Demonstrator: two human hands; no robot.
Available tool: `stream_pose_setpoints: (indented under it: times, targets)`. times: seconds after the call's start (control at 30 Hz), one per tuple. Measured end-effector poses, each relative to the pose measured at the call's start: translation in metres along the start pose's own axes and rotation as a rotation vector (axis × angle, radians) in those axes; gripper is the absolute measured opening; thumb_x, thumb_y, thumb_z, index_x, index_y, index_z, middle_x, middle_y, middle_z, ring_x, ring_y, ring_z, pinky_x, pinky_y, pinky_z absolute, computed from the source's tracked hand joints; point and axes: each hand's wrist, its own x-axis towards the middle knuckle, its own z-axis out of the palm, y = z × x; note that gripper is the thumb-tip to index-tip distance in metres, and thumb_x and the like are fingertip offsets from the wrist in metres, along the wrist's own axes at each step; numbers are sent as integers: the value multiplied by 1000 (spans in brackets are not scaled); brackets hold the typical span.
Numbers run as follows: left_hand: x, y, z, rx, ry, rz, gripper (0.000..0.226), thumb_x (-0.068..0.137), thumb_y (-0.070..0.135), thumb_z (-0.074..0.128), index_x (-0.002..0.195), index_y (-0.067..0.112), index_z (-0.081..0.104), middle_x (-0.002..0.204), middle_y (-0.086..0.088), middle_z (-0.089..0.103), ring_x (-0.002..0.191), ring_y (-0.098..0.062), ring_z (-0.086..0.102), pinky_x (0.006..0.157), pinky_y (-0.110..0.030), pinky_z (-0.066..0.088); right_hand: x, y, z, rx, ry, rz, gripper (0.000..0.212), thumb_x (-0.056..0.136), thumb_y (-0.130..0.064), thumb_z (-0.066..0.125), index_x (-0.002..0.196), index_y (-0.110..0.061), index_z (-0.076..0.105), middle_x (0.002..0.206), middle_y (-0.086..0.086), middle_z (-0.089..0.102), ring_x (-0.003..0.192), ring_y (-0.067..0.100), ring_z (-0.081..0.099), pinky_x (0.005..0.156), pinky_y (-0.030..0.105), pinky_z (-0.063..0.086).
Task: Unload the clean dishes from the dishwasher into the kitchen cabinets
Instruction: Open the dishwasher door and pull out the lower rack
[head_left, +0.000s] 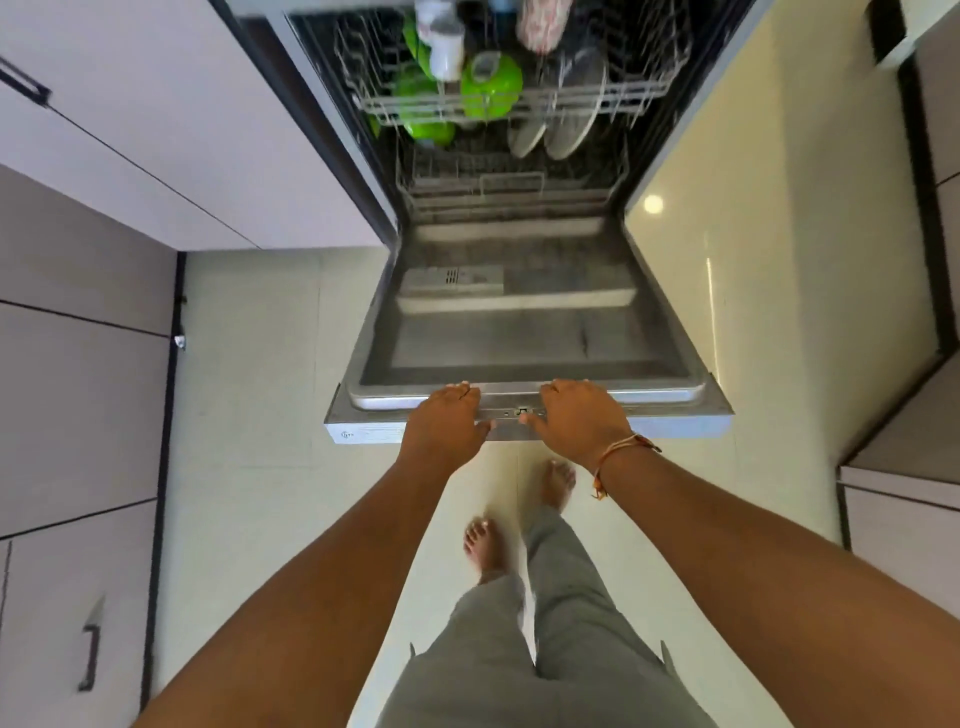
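Your left hand and right hand both grip the door by its free edge, low in the centre of the frame. The fingers curl over the rim, the thumbs press on the front face, and you hold nothing else.

The main risk, as I judge it, is the door itself. If you let go before it is fully down, it could drop and jolt the racks, knocking the plates against each other. Your bare feet are just below that edge in the frame, so stepping in to reach could catch your toes or a shin on it. Leaning your weight on the door would strain the hinges.

The dishes sit inside the dishwasher at top centre, well apart from your hands. Green bowls rest in the wire rack towards the left, with more green showing below them. A white cup is above the bowls, and two pale plates stand on edge to the right. A patterned item at the very top is too blurred to name. Everything looks hard and smooth, so it is probably slippery if damp. The racks are not yet pulled out.
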Motion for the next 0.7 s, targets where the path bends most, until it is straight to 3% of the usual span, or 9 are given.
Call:
stream_pose_setpoints:
  times: [0.13, 0.27, 0.5, 0.63, 0.7]
  targets:
    - [2, -12, 61, 22, -97, 13, 60, 101, 52, 33, 149, 17, 37, 155, -3, 37, 141, -24, 37, 112, -39, 34, 3, 1, 54, -28, -136, 23, 57, 98, -60, 31, 122, -18, 62, 117, 6, 68, 106, 27, 64, 91, 39, 49]
    - [10, -36, 134, 29, -218, 27, 66, 100, 58, 25, 153, 18, 27, 160, 0, 24, 147, -20, 25, 117, -40, 26, 13, 0, 126, -36, -261, 58, 63, 98, -63, 29, 127, -15, 59, 125, 10, 65, 113, 30, 61, 95, 41, 51]
    - [40, -62, 234, 47, -404, 28, 75, 97, 66, 16, 156, 19, 15, 164, 2, 8, 151, -18, 10, 120, -49, 17, 35, 21, 234, 78, -485, 98, 77, 92, -72, 28, 150, -22, 33, 156, 5, 37, 139, 29, 42, 112, 47, 38]
    - [58, -67, 259, 45, -477, 22, 77, 95, 68, 15, 156, 19, 15, 164, 2, 7, 151, -17, 8, 120, -50, 15, 53, 28, 255, 81, -606, 106, 74, 94, -69, 28, 154, -26, 24, 158, 5, 32, 137, 30, 43, 110, 44, 39]
    - [65, -72, 265, 50, -505, 20, 78, 95, 68, 15, 156, 20, 16, 164, 3, 8, 150, -17, 10, 120, -49, 16, 61, 27, 255, 88, -645, 93, 69, 97, -65, 31, 151, -22, 30, 152, 6, 42, 127, 29, 52, 97, 36, 44]
